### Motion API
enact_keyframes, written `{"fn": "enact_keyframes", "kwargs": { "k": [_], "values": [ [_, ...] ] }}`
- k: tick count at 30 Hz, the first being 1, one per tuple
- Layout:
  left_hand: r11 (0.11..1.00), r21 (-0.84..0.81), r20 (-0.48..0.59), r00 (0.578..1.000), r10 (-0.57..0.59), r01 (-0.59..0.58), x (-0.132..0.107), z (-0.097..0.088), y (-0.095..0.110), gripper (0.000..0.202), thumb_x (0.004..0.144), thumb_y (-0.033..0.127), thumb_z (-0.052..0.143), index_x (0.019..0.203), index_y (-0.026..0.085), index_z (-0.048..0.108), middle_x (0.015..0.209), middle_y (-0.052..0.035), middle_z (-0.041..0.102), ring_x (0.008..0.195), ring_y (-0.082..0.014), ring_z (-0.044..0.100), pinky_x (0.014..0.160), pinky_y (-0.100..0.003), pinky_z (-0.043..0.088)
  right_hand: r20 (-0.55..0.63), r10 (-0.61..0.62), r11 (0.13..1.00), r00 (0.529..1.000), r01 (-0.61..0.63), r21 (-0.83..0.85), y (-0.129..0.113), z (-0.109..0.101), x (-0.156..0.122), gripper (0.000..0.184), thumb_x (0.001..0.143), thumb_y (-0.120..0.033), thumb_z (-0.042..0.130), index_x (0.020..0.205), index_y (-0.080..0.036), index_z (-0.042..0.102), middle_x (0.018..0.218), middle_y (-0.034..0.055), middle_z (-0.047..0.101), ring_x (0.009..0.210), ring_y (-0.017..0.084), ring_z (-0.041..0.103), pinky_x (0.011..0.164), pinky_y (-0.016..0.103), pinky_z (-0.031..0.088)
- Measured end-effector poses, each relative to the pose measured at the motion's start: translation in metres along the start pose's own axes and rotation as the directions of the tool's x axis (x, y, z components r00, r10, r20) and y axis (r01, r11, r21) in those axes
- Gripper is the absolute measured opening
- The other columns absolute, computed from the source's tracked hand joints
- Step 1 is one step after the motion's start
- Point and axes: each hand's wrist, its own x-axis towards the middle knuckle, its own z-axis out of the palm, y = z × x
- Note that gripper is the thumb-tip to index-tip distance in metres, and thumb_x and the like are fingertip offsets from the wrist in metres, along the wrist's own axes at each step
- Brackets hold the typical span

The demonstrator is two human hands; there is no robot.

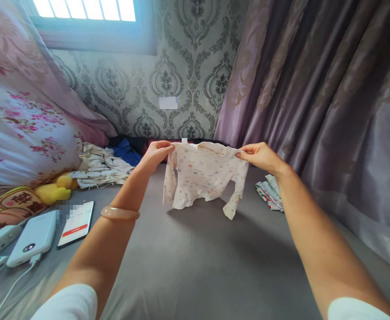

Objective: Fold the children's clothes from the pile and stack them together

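Observation:
A small cream baby shirt (204,175) with a pastel print hangs in the air above the grey bed sheet (195,253). My left hand (157,153) pinches its left shoulder, fingers closed. My right hand (260,155) pinches its right shoulder the same way. The shirt is stretched between both hands, sleeves dangling down. A pale bangle (120,214) sits on my left forearm.
A heap of light clothes (101,166) and a blue garment (126,152) lie at the back left. A folded printed cloth (271,192) rests at the right by the purple curtain (331,111). A phone (77,223), power bank (33,238), yellow plush toy (53,191) and floral quilt (18,124) are at the left.

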Motion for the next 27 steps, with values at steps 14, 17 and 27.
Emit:
{"fn": "enact_keyframes", "kwargs": {
  "k": [14, 17, 27],
  "values": [
    [0.982, 0.146, -0.043, 0.991, 0.126, -0.118, -0.008, 0.003, 0.020, 0.034, 0.068, 0.045, 0.062, 0.079, 0.015, 0.071, 0.063, -0.0011, 0.060, 0.056, -0.0134, 0.051, 0.051, -0.024, 0.036, 0.012, -0.073, 0.991, 0.997, 0.074, -0.111, -0.036, -0.003, -0.012, 0.042, 0.063, -0.059, 0.079, 0.090, -0.027, 0.077, 0.078, 0.0011, 0.075, 0.082, 0.022, 0.069, 0.069, 0.031, 0.056],
    [0.990, 0.079, -0.060, 0.991, 0.120, -0.115, -0.008, 0.007, 0.020, 0.033, 0.066, 0.044, 0.063, 0.078, 0.014, 0.070, 0.064, -0.0011, 0.060, 0.053, -0.0111, 0.046, 0.050, -0.023, 0.033, -0.092, -0.117, 0.986, 0.989, 0.104, -0.127, -0.037, 0.001, -0.009, 0.038, 0.067, -0.059, 0.075, 0.087, -0.027, 0.076, 0.081, 0.0014, 0.075, 0.083, 0.022, 0.069, 0.069, 0.031, 0.055],
    [0.964, 0.180, -0.176, 0.958, 0.226, -0.194, -0.011, 0.001, 0.005, 0.027, 0.077, 0.039, 0.052, 0.081, 0.015, 0.065, 0.068, 0.0008, 0.058, 0.065, -0.0132, 0.049, 0.058, -0.023, 0.035, -0.179, -0.143, 0.983, 0.973, 0.119, -0.139, -0.019, -0.004, -0.017, 0.045, 0.067, -0.063, 0.073, 0.087, -0.022, 0.074, 0.077, 0.0022, 0.072, 0.071, 0.021, 0.066, 0.060, 0.030, 0.052]
  ]
}}
